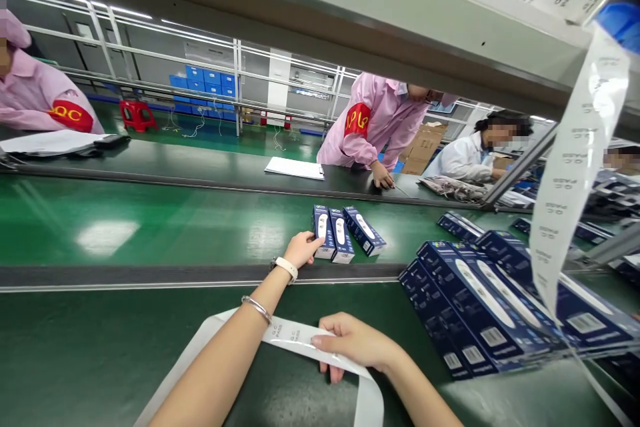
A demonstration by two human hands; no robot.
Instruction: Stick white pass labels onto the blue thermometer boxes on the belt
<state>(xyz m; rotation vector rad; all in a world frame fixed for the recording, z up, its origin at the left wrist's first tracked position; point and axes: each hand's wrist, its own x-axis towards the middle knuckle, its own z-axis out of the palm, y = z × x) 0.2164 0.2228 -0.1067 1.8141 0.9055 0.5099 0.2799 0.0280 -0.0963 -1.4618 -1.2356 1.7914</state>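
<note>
Right hand (356, 341) pinches white QC PASS label strip (287, 335) above green worktop (75, 353); left hand (299, 249) loosely open, fingertips against leftmost of three navy boxes (323, 230) (box print too small to read). Co-worker's red armband (358, 119) reads QC.

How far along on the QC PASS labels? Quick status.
Done: unclear, since no QC PASS label shows on any box. In hand: the right hand holds the QC PASS label strip, while the left hand touches one of three blue boxes on the green belt. Left: the larger pile of blue boxes at right, its label state unclear.
</note>
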